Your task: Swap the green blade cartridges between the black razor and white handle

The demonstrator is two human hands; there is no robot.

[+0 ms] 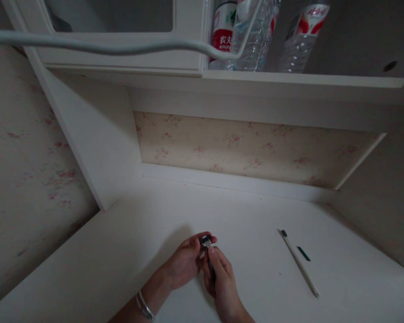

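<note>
Close together above the white desktop [155, 215], my two hands meet near the bottom middle of the view. My right hand [224, 278] is wrapped round the dark handle of a small tool [211, 270], whose silvery, widened head points away from me. At that head, the fingers of my left hand [185, 264] pinch a small dark piece [204, 238]. Metal and dark piece appear to touch, but their exact kind is too small to make out. A silver bracelet [144, 306] circles my left wrist.
To the right lie a slim white pen-like stick [299, 264] with a dark end and a short dark green strip [303, 253]. Overhead is a shelf [306, 80] with several plastic bottles [296, 49]. A pale curved bar [121, 46] crosses before the cabinet [121, 60]. Side panels flank the desktop.
</note>
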